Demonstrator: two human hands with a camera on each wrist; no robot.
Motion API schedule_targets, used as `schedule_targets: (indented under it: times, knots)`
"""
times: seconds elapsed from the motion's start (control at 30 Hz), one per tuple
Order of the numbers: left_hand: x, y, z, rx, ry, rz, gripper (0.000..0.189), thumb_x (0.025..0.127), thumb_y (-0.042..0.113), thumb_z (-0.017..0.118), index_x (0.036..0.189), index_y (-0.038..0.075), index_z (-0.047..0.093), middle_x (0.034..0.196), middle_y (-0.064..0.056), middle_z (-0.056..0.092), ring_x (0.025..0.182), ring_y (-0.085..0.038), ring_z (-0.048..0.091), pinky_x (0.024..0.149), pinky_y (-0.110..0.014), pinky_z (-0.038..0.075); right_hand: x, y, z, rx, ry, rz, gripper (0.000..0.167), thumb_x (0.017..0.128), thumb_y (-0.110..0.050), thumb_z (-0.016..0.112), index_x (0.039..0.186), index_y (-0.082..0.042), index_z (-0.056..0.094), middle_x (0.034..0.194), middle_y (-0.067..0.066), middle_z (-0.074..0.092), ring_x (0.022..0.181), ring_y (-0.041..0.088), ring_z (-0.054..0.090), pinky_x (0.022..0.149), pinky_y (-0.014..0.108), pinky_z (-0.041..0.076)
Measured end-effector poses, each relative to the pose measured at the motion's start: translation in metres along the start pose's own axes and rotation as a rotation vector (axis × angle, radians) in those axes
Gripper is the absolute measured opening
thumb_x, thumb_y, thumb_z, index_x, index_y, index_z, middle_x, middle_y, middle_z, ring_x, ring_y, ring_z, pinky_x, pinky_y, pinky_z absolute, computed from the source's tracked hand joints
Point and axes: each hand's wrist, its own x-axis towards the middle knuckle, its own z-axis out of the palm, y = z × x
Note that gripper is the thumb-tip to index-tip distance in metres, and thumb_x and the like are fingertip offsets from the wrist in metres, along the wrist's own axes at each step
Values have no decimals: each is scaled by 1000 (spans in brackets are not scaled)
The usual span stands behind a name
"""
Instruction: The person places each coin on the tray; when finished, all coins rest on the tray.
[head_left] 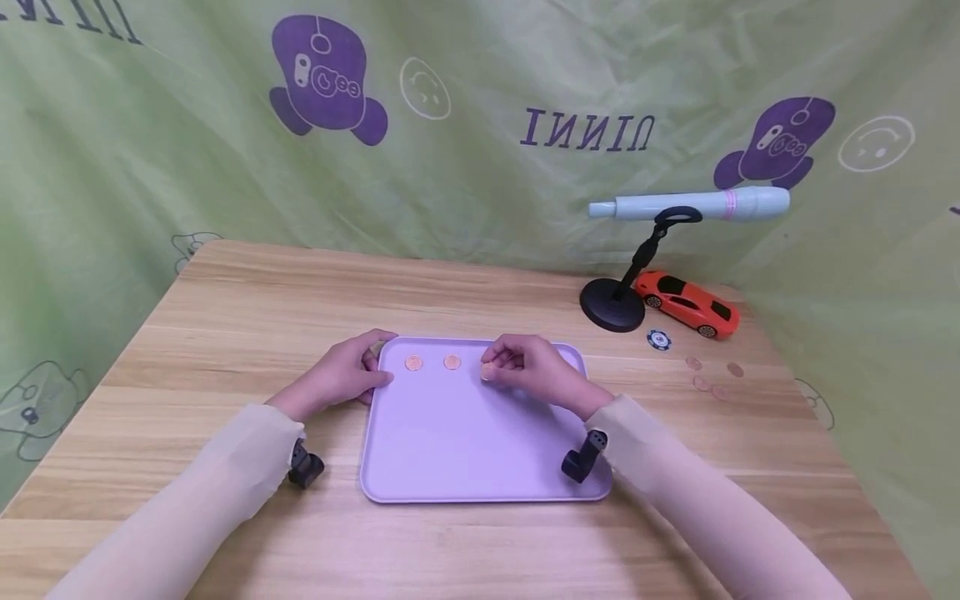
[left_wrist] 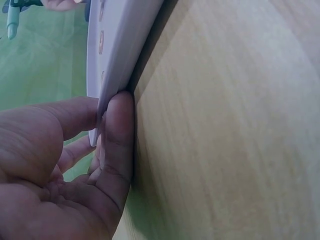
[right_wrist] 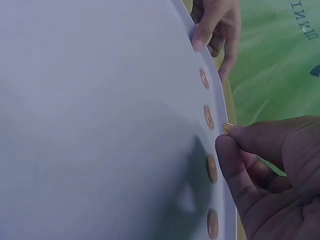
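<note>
A lilac tray (head_left: 465,450) lies on the wooden table. My left hand (head_left: 341,375) grips its far left corner, thumb on the rim and a finger underneath, as the left wrist view shows. Over the tray's far side, my right hand (head_left: 536,367) pinches a small gold-coloured coin (right_wrist: 228,127) between thumb and finger. Copper-coloured coins form a row along the far rim: a left one (head_left: 413,362) and a second (head_left: 452,362) show in the head view. Two more, a thicker-looking coin (right_wrist: 212,168) and an end coin (right_wrist: 213,223), are hidden there by my right hand.
Right of the tray, several copper-coloured coins (head_left: 701,383) lie loose on the table near a blue-and-white poker chip (head_left: 659,339). Behind them stand an orange toy car (head_left: 686,304) and a black stand (head_left: 613,307) bearing a light blue microphone (head_left: 675,205). A green curtain (head_left: 465,192) hangs behind.
</note>
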Motion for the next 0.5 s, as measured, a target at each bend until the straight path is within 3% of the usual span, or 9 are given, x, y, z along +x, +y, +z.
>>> schedule_targets:
  times: [0.27, 0.5]
  knots:
    - [0, -1, 0, -3, 9, 9, 64, 97, 1, 68, 156, 4, 42, 89, -9, 52, 67, -15, 60, 58, -27, 61, 20, -12, 32, 78, -68, -37, 15, 93, -2, 75, 108, 2, 72, 95, 12, 72, 81, 7, 65, 71, 17, 57]
    - [0, 0, 0, 3, 12, 29, 63, 96, 0, 68, 154, 3, 43, 85, -8, 53, 65, -14, 58, 57, -26, 60, 29, -24, 57, 52, -110, -105, 12, 92, -5, 78, 103, -2, 73, 92, 8, 70, 81, 5, 61, 72, 16, 55]
